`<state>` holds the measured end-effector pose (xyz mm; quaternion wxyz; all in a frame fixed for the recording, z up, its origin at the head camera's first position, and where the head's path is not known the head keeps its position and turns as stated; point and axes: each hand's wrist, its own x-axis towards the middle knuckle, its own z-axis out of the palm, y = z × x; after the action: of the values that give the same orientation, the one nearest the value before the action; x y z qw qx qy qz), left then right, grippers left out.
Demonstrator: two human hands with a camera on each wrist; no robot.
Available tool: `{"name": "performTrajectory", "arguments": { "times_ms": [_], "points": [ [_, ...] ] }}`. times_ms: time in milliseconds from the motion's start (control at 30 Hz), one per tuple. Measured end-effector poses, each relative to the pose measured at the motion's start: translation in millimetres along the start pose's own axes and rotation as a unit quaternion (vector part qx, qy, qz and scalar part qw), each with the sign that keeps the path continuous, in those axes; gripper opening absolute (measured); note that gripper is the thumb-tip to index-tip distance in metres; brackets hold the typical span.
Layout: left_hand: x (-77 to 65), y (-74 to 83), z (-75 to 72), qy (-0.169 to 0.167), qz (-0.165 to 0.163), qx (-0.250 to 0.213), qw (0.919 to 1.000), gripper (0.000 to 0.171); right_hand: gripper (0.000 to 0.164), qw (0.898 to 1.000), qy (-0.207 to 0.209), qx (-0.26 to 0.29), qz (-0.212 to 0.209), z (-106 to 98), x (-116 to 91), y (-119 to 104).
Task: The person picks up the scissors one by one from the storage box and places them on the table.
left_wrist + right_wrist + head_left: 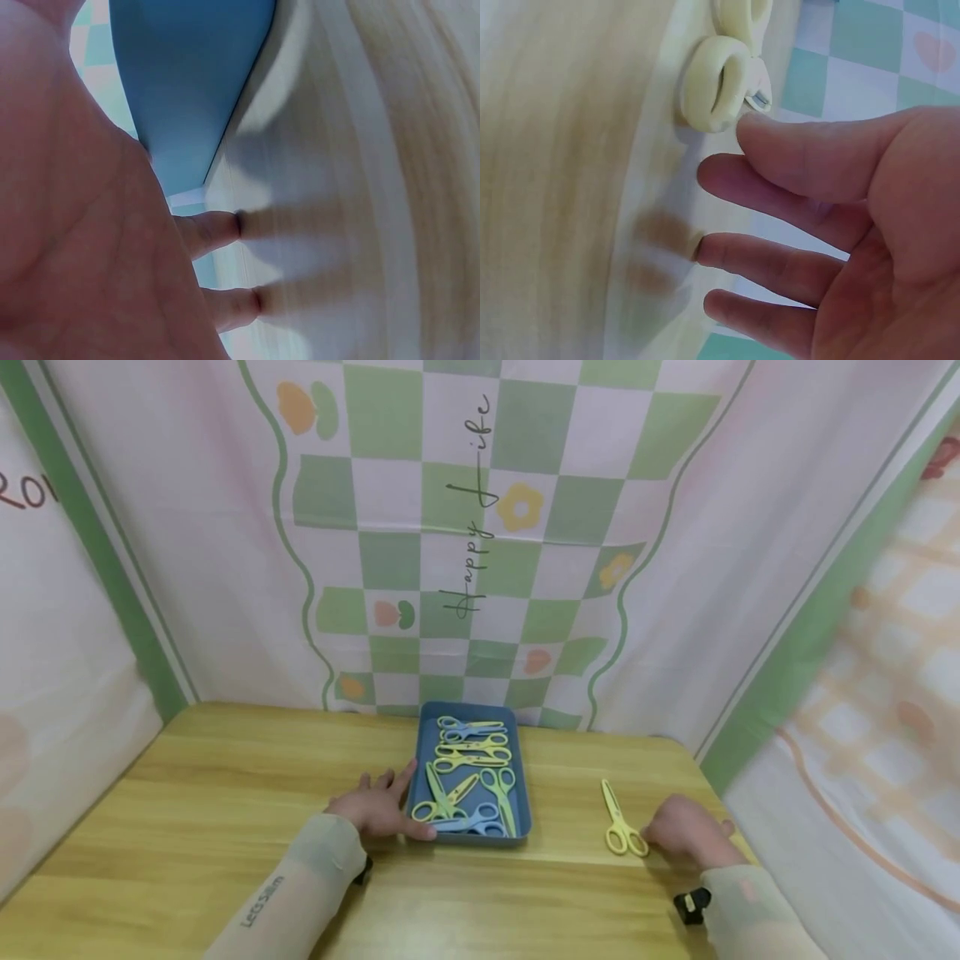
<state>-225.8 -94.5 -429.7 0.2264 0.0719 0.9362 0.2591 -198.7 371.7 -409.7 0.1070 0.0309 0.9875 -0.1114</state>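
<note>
Wooden table (570, 893) beneath, yellow scissors (617, 818) slant blades-first toward the checkered backdrop (510, 568); right fingers (769, 262) apart, left fingers (206, 232) spread.

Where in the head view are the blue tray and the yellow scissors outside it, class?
Blue tray (521, 772): head view, on its side wall facing the yellow scissors.
Yellow scissors (617, 820): head view, where handles meet blades.

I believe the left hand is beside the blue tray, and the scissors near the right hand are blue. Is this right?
The colour is wrong: in the head view, the scissors near the right hand are yellow. The left hand is indeed beside the blue tray.
</note>
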Motion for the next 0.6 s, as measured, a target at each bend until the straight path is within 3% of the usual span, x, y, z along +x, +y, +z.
{"name": "performTrajectory", "arguments": {
  "times_ms": [200, 367, 600],
  "points": [
    [0.6, 0.6, -0.3, 0.001, -0.003, -0.006, 1.0000, 0.126, 0.023, 1.000, -0.012, 0.003, -0.005, -2.8, 1.2, -3.0],
    [2.2, -0.8, 1.0, 0.000, -0.009, -0.012, 0.9999, 0.127, 0.016, 0.999, -0.003, 0.008, -0.037, -3.2, 2.4, -5.1],
    [0.7, 1.6, -0.4, -0.009, -0.015, -0.012, 0.9998, 0.127, 0.034, 0.998, 0.015, 0.028, -0.056, 0.6, 4.0, -0.9]
  ]
}}
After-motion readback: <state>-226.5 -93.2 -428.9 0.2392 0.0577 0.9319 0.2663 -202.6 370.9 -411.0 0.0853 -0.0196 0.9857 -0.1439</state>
